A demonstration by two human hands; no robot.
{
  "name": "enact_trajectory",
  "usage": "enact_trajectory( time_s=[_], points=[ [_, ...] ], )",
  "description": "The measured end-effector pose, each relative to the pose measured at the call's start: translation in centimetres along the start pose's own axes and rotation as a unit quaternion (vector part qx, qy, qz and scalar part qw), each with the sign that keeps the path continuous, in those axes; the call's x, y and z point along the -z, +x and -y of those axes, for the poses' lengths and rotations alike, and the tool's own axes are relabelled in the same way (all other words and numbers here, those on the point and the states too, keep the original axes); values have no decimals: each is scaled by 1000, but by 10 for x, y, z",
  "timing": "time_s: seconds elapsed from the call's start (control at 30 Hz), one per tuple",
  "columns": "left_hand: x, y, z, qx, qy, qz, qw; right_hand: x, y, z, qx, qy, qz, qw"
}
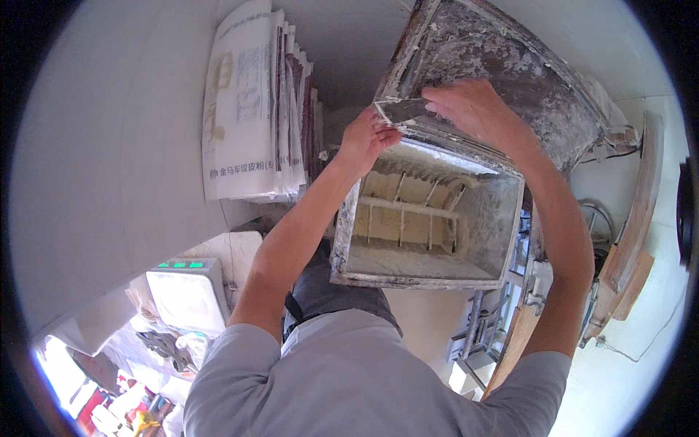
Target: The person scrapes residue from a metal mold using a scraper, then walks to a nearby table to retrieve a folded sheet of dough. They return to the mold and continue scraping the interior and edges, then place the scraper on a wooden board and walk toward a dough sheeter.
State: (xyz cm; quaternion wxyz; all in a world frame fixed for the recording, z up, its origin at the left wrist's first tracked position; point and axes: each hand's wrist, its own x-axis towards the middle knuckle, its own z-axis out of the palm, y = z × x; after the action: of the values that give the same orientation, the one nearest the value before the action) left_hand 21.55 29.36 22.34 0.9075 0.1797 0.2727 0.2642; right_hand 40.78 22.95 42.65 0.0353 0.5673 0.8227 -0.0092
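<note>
One thin dark plate (403, 111) is pinched by our right hand (472, 109); our left hand (366, 141) adjoins it, grip unclear; white sacks (242, 109) flank the mixer (416, 280).

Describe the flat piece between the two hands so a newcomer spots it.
Find the open, white-dusted tub with bars inside, near the picture's centre. Just above its upper-left corner, in front of the raised lid, a flat piece shows between the left hand and the right hand. Unlike the big, blotchy lid, it is small, with a plainer dark face and pale edging.
</note>
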Motion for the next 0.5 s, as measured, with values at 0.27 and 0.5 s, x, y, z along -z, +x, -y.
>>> enact_trajectory(
  time_s=[0.27,0.5],
  points=[
    [-31,6,4,0,-14,13,1000,25,-62,-48,-98,-71,185,975],
    [-34,12,7,-2,-2,-62,998,10,-38,-3,-62,-16,-41,997]
  ],
)
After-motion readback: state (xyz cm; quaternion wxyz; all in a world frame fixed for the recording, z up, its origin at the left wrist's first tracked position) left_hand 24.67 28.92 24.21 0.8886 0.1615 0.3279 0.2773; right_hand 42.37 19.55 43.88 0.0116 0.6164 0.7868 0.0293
